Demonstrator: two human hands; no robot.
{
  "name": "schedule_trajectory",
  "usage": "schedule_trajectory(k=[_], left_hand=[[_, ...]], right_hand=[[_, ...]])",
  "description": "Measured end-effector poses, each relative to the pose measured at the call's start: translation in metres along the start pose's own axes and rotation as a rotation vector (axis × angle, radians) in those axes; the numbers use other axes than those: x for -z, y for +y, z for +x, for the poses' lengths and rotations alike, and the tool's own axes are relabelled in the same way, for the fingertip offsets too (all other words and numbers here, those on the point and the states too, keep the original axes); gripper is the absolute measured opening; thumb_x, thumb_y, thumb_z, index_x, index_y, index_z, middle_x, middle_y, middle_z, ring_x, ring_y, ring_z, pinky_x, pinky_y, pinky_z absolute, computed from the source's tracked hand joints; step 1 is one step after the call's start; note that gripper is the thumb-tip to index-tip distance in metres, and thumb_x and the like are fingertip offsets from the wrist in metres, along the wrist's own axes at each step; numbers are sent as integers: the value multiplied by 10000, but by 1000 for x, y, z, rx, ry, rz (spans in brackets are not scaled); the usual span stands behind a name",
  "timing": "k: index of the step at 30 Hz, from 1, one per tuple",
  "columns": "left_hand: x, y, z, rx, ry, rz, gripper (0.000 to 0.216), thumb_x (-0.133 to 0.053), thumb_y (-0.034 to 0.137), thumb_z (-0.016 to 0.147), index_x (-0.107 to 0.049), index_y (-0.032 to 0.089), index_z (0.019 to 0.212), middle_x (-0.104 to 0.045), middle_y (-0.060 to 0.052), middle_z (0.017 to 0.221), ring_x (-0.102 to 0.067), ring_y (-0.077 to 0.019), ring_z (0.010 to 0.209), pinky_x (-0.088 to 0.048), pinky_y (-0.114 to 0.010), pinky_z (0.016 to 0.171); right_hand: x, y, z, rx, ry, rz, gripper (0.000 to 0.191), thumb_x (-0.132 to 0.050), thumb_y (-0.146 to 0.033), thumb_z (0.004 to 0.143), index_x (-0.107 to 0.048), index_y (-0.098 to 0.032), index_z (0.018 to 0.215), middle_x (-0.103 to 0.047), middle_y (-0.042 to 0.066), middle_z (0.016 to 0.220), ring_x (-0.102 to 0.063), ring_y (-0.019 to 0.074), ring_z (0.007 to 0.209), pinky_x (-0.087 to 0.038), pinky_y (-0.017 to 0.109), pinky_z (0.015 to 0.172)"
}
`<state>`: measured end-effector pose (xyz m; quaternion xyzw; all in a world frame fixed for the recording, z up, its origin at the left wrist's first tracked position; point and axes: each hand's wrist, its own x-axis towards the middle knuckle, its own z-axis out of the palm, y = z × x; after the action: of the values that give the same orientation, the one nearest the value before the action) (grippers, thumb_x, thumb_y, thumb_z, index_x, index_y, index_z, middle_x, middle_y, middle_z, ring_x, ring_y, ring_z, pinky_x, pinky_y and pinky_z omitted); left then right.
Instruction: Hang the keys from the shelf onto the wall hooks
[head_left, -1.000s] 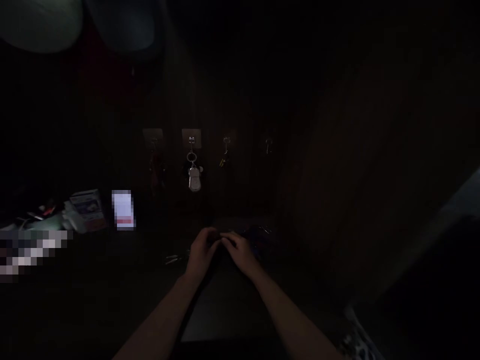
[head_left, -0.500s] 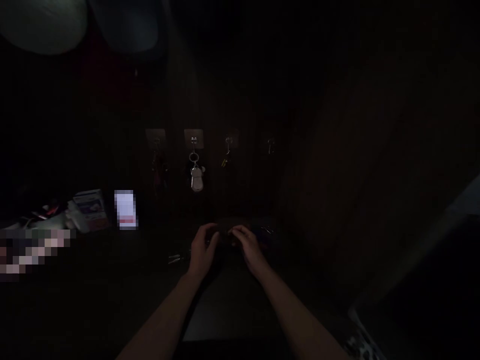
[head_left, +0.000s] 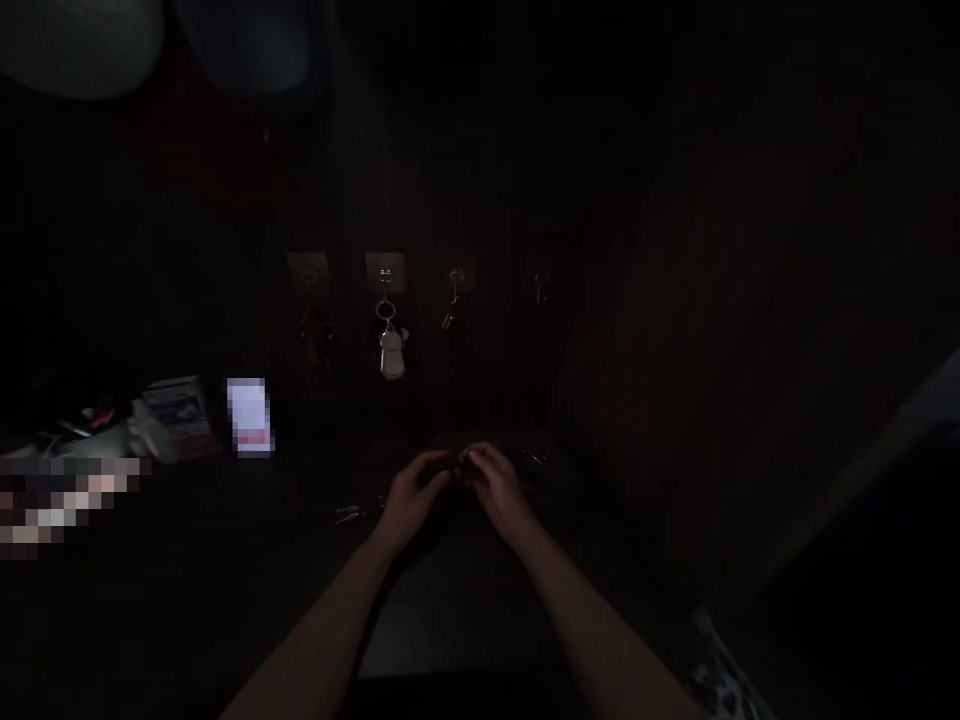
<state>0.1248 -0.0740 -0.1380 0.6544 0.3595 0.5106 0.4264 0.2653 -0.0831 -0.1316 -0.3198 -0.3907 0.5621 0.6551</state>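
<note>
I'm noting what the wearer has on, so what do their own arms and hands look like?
The tapering left forearm and tapering right forearm are bare, with no sleeves showing before the picture's lower edge. The ungloved left hand and ungloved right hand join them at wrists where no watch, bracelet or cable shows. It is too dark to tell about rings or small markings.

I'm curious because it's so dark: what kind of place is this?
Probably a dim corner of a home where keys get hung. There's a row of small metal hooks, a pale key fob dangling from one, and a printed box among clutter lower down.
</note>
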Motion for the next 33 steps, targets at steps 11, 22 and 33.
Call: schedule_trajectory(k=[11, 22, 33], left_hand=[[3, 2, 1, 97, 83, -22, 277, -597, 427, 716, -653, 162, 776, -646, -5, 739, -588, -158, 739, -453, -239, 689], [4, 10, 1, 290, 68, -323, 319, -647, 463, 663, -597, 149, 687, -586, 1, 614, -568, -129, 595, -450, -235, 607], [4, 9, 3, 255, 47, -360, 319, -644, 437, 681, -594, 133, 603, -565, 10, 557, -526, -98, 536, -422, -211, 558]], right_hand=[[2, 4, 3, 48, 90, -255, 153, -653, -360, 623, -620, -218, 670, -595, -37, 646, -526, 143, 659, -376, 249, 622], [-1, -1, -2, -14, -21, -294, 206, -682, -396, 606, -606, -206, 620, -567, -41, 594, -501, 125, 595, -370, 241, 596], [2, 2, -3, -35, -117, -349, 168, -661, -364, 653, -611, -203, 660, -562, -51, 623, -498, 116, 623, -360, 236, 624]])
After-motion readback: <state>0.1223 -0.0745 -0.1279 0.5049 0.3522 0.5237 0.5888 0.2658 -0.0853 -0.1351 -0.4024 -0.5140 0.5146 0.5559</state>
